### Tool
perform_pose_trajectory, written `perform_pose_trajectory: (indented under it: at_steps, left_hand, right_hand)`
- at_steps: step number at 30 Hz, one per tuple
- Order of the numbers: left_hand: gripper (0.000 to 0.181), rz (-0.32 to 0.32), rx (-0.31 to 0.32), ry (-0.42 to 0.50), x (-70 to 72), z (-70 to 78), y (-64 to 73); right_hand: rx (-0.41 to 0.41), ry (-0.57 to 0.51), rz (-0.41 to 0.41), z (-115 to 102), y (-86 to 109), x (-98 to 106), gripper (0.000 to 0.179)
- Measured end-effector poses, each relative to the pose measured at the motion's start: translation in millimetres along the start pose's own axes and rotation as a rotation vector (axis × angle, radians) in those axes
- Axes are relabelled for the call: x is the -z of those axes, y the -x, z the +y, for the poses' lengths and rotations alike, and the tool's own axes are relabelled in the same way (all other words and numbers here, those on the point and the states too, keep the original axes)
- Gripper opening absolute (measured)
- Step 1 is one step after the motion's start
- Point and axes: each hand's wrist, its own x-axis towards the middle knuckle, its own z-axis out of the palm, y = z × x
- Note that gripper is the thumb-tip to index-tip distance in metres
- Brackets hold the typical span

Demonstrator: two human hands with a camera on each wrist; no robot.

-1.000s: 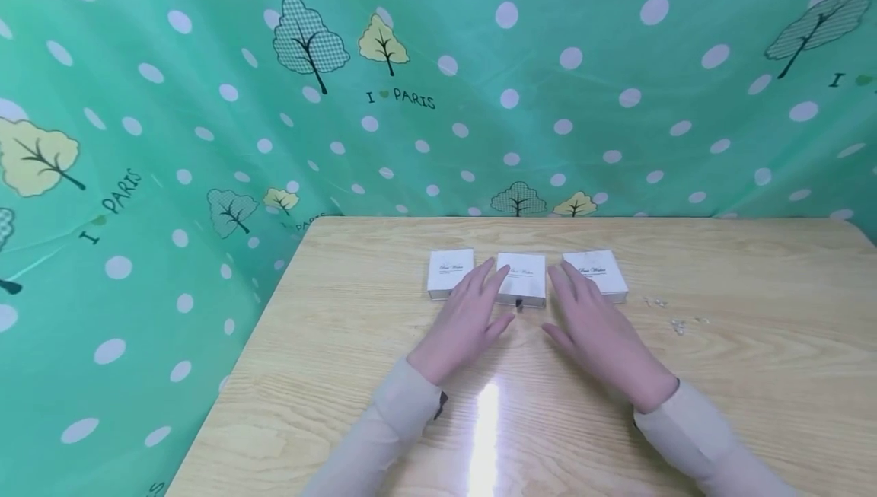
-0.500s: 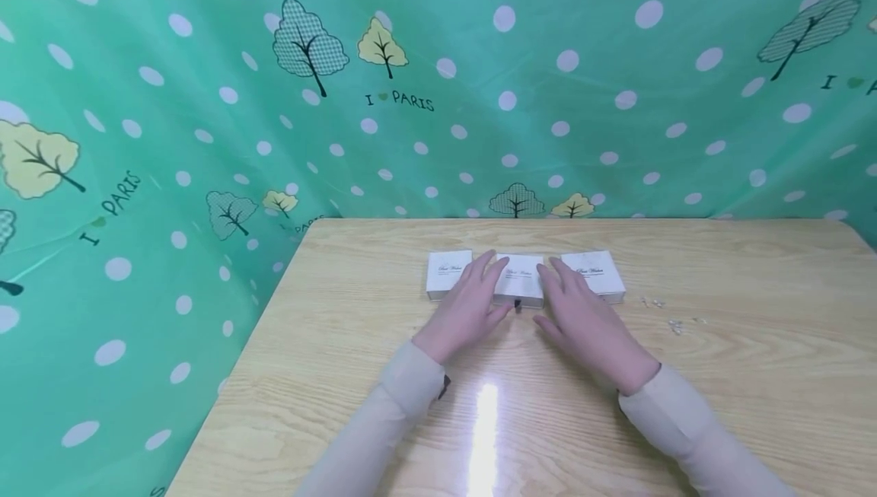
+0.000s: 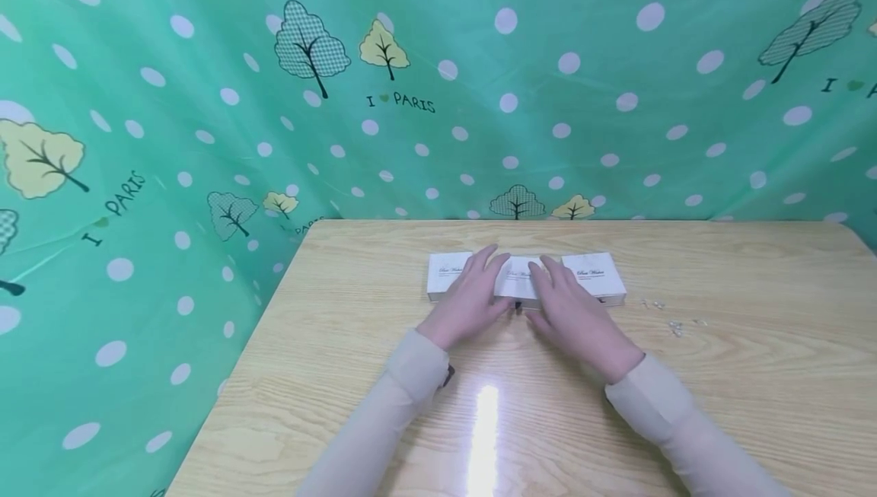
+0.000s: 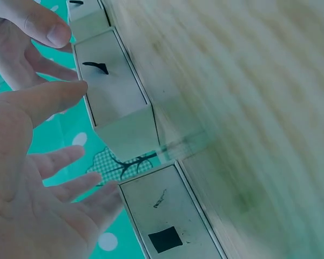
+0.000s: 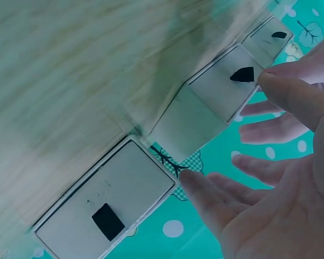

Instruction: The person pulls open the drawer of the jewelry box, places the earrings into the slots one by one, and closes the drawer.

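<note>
Three small white boxes with printed lids stand in a row: the left box, the middle box and the right box. Black tabs show on their front faces, clear on the middle box in the left wrist view. My left hand lies over the gap between left and middle boxes, its thumb by the middle box's front top edge. From the other side my right hand reaches over that box, fingers spread and slightly bent. Neither hand visibly grips it; exact contact is unclear.
Small shiny clear pieces lie on the wooden table to the right of the boxes. Behind the table hangs a green dotted cloth with printed trees, which also covers the left side.
My right hand has moved left, from beside the right box to over the middle box's right part. My left hand has shifted slightly right. The boxes stay in place.
</note>
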Motion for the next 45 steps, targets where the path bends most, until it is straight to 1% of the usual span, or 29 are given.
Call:
perform_pose_trajectory:
  at_steps: [3,10,15,19,23,30,39,45]
  left_hand:
    - [0.071,-0.016,0.004,0.008,-0.1,-0.9,-3.4]
    - [0.071,-0.039,0.024,0.071,-1.9,-2.6,-10.5]
    - [0.072,-0.069,0.039,0.111,-2.2,-1.5,-12.8]
    - [0.072,-0.08,0.043,0.137,-3.0,0.0,-14.6]
    - [0.073,-0.095,0.046,0.145,-4.3,0.6,-16.1]
    - [0.072,-0.122,0.061,0.143,-6.2,-1.8,-17.3]
    - [0.067,-0.125,0.04,0.128,-6.1,-1.9,-19.6]
    - [0.068,-0.112,0.041,0.154,-5.0,-1.7,-19.8]
  right_hand:
    - [0.002,0.015,-0.004,1,-2.7,-1,0.071]
    - [0.024,0.025,-0.002,4,-9.0,-5,0.068]
    - [0.03,0.041,-0.009,6,-10.9,-8,0.063]
    - [0.041,0.061,-0.01,8,-11.9,-9,0.055]
    - [0.034,0.059,-0.019,10,-12.6,-10,0.048]
    - [0.016,0.02,-0.02,8,-15.0,-11,0.042]
    - [0.001,0.011,-0.02,7,-13.9,-10,0.04]
    - [0.0,0.004,-0.017,6,-14.1,-9,0.041]
